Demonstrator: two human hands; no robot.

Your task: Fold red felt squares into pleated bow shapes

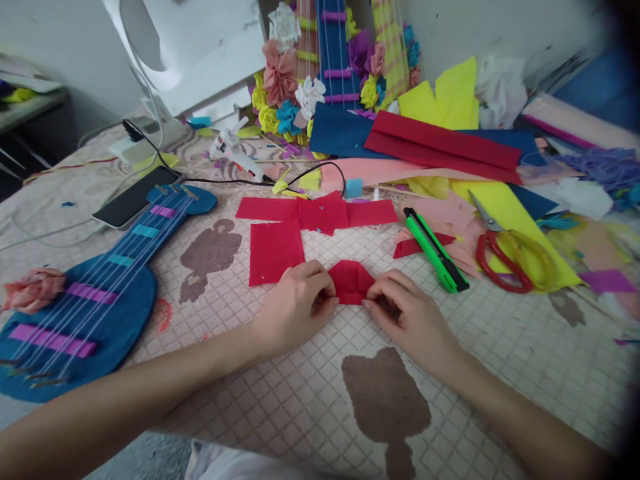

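Folded red paper (351, 277) at my twelve o'clock on tabletop (295, 400); left hand (307, 297) and right hand (407, 307) each pinch one side, grip closed, probably keeping folds taut. Green cutter (433, 250) at paper's two o'clock, seemingly kept handy.

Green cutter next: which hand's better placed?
Right, probably: the right hand is nearer the green cutter; the left hand is on the folded red piece's far side. Both pinch its edges.
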